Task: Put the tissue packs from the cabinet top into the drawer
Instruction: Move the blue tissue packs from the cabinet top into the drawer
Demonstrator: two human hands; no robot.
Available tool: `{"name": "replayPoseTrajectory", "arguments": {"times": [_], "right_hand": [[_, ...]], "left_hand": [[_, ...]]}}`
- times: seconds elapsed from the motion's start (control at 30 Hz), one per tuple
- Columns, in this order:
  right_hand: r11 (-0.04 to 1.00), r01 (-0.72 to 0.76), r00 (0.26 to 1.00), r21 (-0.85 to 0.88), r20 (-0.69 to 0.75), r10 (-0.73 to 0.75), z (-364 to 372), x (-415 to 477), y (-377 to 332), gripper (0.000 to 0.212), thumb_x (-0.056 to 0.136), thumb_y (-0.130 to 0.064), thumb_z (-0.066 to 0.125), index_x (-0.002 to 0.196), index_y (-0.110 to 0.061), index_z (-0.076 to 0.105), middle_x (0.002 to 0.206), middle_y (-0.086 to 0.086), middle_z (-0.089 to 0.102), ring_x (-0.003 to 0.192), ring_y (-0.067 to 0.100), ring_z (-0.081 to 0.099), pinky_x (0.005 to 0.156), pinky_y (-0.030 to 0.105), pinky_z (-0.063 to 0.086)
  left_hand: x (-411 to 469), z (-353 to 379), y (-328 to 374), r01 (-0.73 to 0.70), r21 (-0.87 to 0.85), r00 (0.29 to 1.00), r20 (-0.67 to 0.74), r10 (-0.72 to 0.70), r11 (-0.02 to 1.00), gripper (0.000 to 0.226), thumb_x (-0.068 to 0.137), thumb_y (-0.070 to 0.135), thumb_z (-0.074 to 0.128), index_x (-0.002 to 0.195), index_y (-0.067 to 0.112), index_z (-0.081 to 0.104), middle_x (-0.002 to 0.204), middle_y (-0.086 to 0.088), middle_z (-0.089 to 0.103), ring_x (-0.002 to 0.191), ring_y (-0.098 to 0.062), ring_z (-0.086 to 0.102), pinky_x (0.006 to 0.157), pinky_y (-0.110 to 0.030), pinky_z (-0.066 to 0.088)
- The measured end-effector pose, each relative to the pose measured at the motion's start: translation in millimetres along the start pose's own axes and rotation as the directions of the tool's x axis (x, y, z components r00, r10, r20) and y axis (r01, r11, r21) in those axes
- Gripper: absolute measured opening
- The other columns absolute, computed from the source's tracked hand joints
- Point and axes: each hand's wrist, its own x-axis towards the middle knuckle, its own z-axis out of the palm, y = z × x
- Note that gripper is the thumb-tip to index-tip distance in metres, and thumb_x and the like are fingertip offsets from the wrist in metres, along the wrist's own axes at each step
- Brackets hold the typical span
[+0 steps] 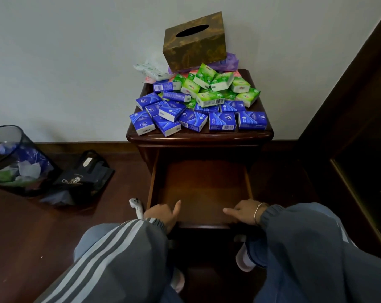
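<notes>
Head: tissue packs beyond hands at drawer

The drawer stood pulled out below the cabinet top, its wooden bottom open from above; the left hand and right hand gripped its front edge. Tissue packs crowded the top to its front rim, a brown tissue box perched at the back, dark wooden furniture close on the right.

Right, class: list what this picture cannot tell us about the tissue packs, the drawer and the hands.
Head view only.
Pack count: lower tissue packs buried under upper ones.
Fingers of left hand and right hand: behind the drawer front.
Purple wrapper: mostly behind the brown tissue box.
Pack print: too small.
</notes>
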Motion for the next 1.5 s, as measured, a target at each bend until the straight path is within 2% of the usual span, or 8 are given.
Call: {"name": "replayPoseTrajectory", "arguments": {"times": [0.4,0.57,0.63,0.73,0.83,1.03,1.27,1.5], "right_hand": [[0.999,0.012,0.992,-0.048,0.125,-0.006,7.7,-1.6,-2.7,0.065,0.089,-0.069,0.022,0.067,-0.017,0.054,0.072,0.001,0.053,0.068,0.017,0.051,0.076,0.034,0.041],[0.988,0.150,0.979,0.027,-0.147,-0.144,-19.1,-12.0,-7.9,0.047,0.094,-0.054,0.035,0.093,-0.019,0.065,0.089,0.002,0.064,0.090,0.024,0.062,0.078,0.032,0.047],[0.971,0.239,0.843,0.002,-0.497,-0.206,-37.2,-19.3,-11.6,0.025,0.093,-0.042,0.048,0.098,-0.025,0.066,0.091,-0.001,0.069,0.088,0.023,0.064,0.075,0.033,0.051],[0.917,0.367,0.337,-0.153,-0.897,-0.285,-69.9,-25.6,-17.5,0.020,0.083,-0.021,0.057,0.097,-0.014,0.068,0.087,0.004,0.070,0.083,0.029,0.063,0.074,0.037,0.048],[0.928,0.293,0.166,-0.230,-0.943,-0.287,-105.1,-24.8,-26.6,0.034,0.080,-0.026,0.050,0.108,-0.013,0.064,0.104,0.004,0.066,0.100,0.027,0.058,0.085,0.037,0.040],[0.931,0.175,0.322,-0.320,-0.875,-0.361,-147.2,-5.4,-80.0,0.057,0.084,-0.042,0.051,0.137,-0.022,0.042,0.145,0.005,0.041,0.138,0.031,0.029,0.109,0.055,0.022],[0.917,0.136,0.481,-0.374,-0.785,-0.391,-174.3,30.2,-146.5,0.083,0.082,-0.064,0.045,0.148,-0.022,0.016,0.157,0.001,0.017,0.146,0.027,-0.003,0.112,0.059,-0.002],[0.893,0.127,0.583,-0.433,-0.696,-0.420,-165.8,51.3,-172.8,0.101,0.072,-0.077,0.047,0.149,-0.021,0.014,0.156,0.006,0.021,0.145,0.024,0.009,0.109,0.062,-0.008]], "left_hand": [[4.0,4.4,-5.9,-0.037,0.043,0.992,0.118,0.031,0.998,0.047,0.099,0.038,0.023,0.141,0.023,0.038,0.091,-0.007,0.063,0.081,-0.023,0.061,0.078,-0.037,0.048],[4.5,-26.6,-11.0,-0.003,-0.191,0.959,-0.279,-0.051,0.982,0.054,0.095,0.057,0.020,0.074,0.021,0.054,0.073,-0.002,0.058,0.070,-0.023,0.058,0.069,-0.032,0.040],[0.0,-49.6,-13.8,-0.158,-0.195,0.773,-0.634,-0.001,0.968,0.043,0.093,0.047,0.032,0.067,0.018,0.051,0.067,-0.003,0.057,0.065,-0.028,0.061,0.054,-0.029,0.034],[4.8,-87.5,-21.2,-0.301,-0.076,0.401,-0.914,0.054,0.951,0.028,0.087,0.033,0.044,0.076,0.013,0.061,0.073,-0.009,0.060,0.067,-0.031,0.057,0.059,-0.036,0.038],[21.1,-123.5,-22.2,-0.282,-0.137,0.310,-0.950,-0.045,0.950,0.031,0.085,0.035,0.049,0.102,0.013,0.062,0.097,-0.009,0.062,0.089,-0.029,0.055,0.081,-0.038,0.033],[52.7,-173.6,-10.8,-0.179,-0.438,0.562,-0.780,-0.274,0.881,0.056,0.091,0.042,0.048,0.142,0.019,0.038,0.145,-0.006,0.038,0.133,-0.025,0.035,0.108,-0.046,0.022],[73.3,-194.8,-1.7,0.062,-0.741,0.790,-0.373,-0.487,0.669,0.073,0.090,0.055,0.048,0.145,0.009,0.033,0.153,-0.010,0.029,0.140,-0.029,0.028,0.112,-0.047,0.023],[88.0,-190.2,-17.3,0.001,-0.782,0.841,-0.336,-0.423,0.623,0.072,0.087,0.052,0.056,0.142,0.008,0.037,0.144,-0.015,0.038,0.134,-0.032,0.036,0.110,-0.043,0.030]]}}
